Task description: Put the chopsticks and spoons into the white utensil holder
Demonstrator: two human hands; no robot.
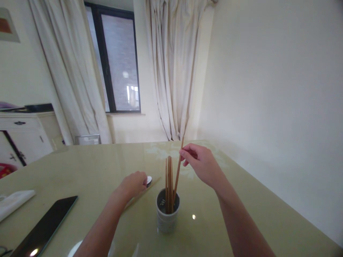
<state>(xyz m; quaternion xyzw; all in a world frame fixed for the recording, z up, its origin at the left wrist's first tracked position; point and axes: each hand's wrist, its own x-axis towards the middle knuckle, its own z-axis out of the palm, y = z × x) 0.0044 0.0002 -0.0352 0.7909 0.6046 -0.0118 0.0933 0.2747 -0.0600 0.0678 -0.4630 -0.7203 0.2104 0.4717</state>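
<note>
Evidently, one chopstick (178, 173) is pinched near its top by the right hand (197, 157), its lower end inside the cup (167, 223); if it is levered sideways, the cup could be tipped. Whether anything is gripped by the left hand (134, 184) cannot be told.

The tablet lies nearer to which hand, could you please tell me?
Left. The left hand is right of the tablet; the right hand is farther right, past the cup, holding a chopstick.

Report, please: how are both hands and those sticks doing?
Right hand pinching one chopstick, slanted into cup. Left hand beside loose chopstick and small round object. Other chopsticks standing alongside in cup.
</note>
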